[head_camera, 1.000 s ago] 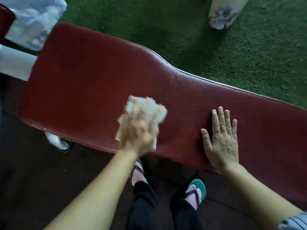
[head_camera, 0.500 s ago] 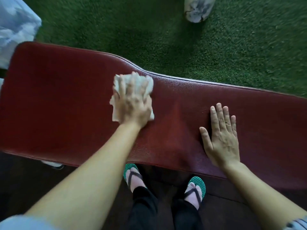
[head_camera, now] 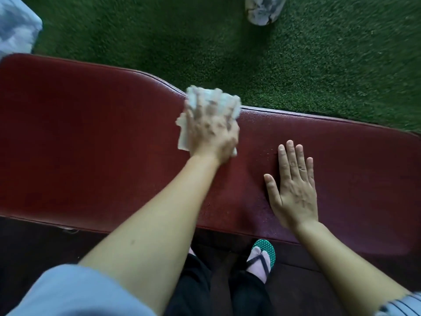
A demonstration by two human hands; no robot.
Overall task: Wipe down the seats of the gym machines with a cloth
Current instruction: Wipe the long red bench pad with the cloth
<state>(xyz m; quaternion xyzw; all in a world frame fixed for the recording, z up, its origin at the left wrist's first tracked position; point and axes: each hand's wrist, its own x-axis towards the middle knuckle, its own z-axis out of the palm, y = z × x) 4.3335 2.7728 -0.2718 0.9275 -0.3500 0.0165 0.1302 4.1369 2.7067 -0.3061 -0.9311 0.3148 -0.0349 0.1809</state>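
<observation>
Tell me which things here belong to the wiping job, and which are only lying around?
Job: white cloth, left hand pressing it, red padded seat, right hand flat on the seat.

Not job: green turf, white post base.

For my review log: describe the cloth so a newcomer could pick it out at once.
Find the long dark red padded vinyl seat crossing the frame. At its far edge, the left hand presses a crumpled white cloth, the only white thing on the pad; the right hand lies bare.
</observation>
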